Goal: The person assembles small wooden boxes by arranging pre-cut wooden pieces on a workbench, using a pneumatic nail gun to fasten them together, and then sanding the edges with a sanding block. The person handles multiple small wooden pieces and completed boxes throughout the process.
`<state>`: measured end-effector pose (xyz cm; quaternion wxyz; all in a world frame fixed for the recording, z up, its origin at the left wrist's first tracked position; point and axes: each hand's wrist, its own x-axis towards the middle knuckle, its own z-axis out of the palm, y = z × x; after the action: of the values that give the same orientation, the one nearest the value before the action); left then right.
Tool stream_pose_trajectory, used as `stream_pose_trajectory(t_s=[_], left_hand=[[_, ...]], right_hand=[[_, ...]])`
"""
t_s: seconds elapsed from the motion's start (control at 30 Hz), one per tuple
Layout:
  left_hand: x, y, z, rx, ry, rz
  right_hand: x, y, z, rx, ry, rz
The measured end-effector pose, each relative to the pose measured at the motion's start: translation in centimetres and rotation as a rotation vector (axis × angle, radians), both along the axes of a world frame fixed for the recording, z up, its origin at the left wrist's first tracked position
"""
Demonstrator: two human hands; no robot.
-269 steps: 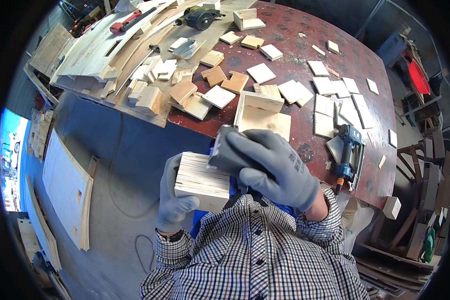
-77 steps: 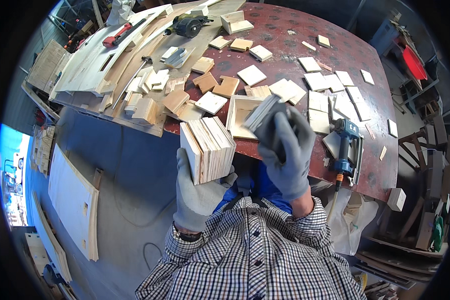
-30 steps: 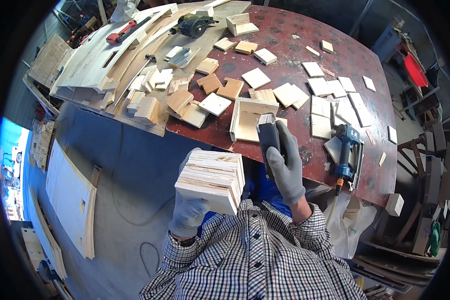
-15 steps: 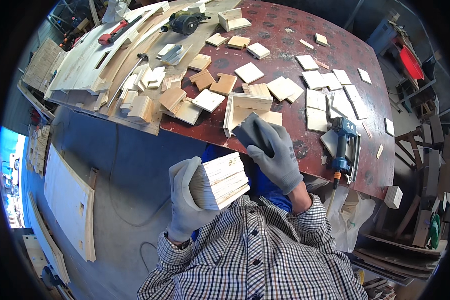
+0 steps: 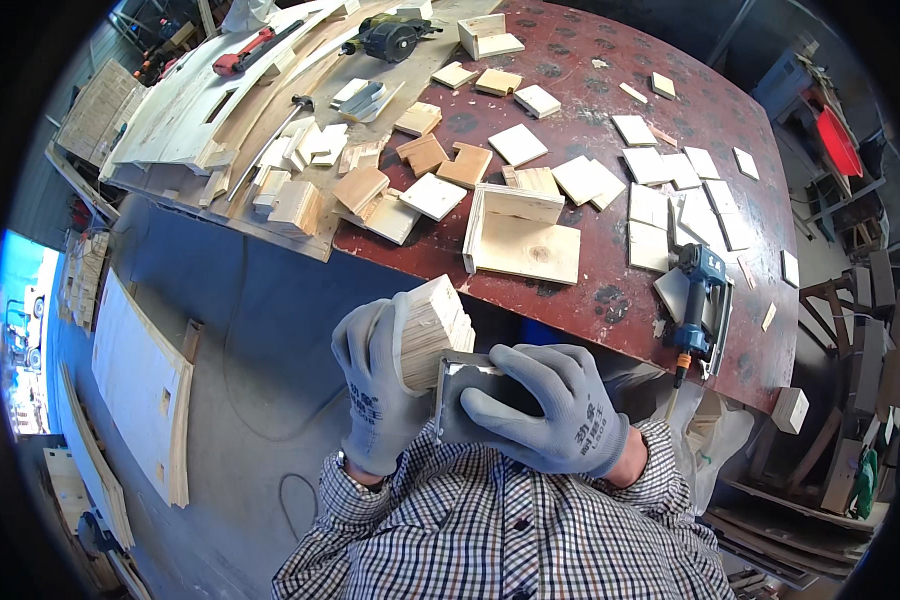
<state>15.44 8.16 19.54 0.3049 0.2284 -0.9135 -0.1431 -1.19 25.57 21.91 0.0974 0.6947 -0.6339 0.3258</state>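
My left hand [image 5: 371, 385], in a grey work glove, is closed round a stack of small plywood pieces [image 5: 431, 330] with their layered edges showing. A dark grey sanding block [image 5: 460, 395] is gripped in my gloved right hand [image 5: 550, 405]. Its flat side meets or nearly meets the lower right side of the stack; the exact contact is hard to make out. Both hands are in front of my chest, just off the table's near edge. Beyond them, an L-shaped wooden assembly [image 5: 525, 245] stands on the dark red table [image 5: 580, 300].
Many plywood squares [image 5: 650, 210] lie across the table's right half, beside a blue nail gun [image 5: 698, 300] with a hose. Wood offcuts [image 5: 295, 205], a circular saw [image 5: 395, 38] and a red tool [image 5: 245, 52] lie at left. Plywood sheets [image 5: 140, 390] lean at far left.
My right hand has brought the sanding block down and toward me, against or close to the stack. My left hand has turned and tilted the stack. The L-shaped assembly now shows fully.
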Motion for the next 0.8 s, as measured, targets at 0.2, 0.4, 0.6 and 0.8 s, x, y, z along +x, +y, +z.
stream_pose_trajectory(t_s=[0.2,0.4,0.6,0.8], left_hand=[[-1.0,0.6,0.6,0.121,0.205,-0.166],[-0.2,0.5,0.8,0.114,0.198,-0.197],[0.0,0.2,0.2,0.156,0.195,-0.015],[0.1,-1.8,-0.7,0.369,0.226,0.059]], right_hand=[[-3.2,-3.4,-1.3,-0.136,-0.438,0.117],[-6.3,-7.6,-1.6,-0.013,-0.425,-0.208],[-1.5,-4.6,-2.1,-0.091,-0.479,0.201],[-1.8,-0.2,-3.6,-0.068,-0.496,0.248]])
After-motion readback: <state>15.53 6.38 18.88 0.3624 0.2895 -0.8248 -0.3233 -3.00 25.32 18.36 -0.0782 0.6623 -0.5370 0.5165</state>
